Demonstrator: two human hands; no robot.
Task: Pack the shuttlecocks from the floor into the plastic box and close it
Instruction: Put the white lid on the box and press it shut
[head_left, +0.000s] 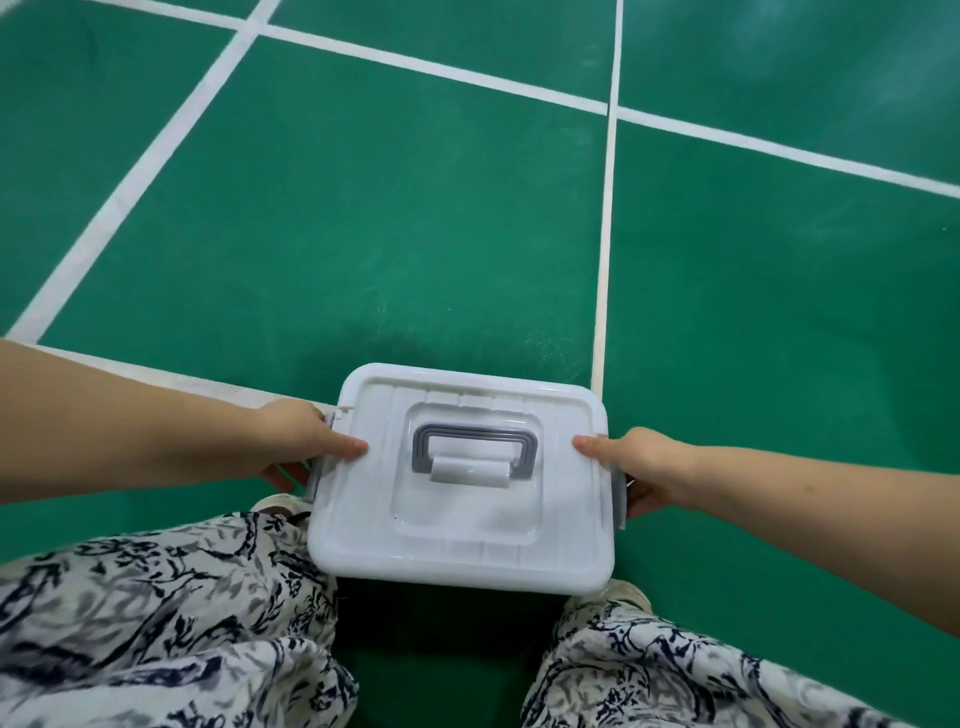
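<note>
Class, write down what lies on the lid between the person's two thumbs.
The head view shows the grey handle, folded flat on the lid of the plastic box, between the left hand and right hand.

No lettering, label, brand mark or number is legible anywhere: the white plastic box (467, 540) is plain, as is its grey handle (474, 441), and the green floor (415, 234) beyond the box carries only white lines (605, 260).

head-worn view, steeply downward, close
</note>
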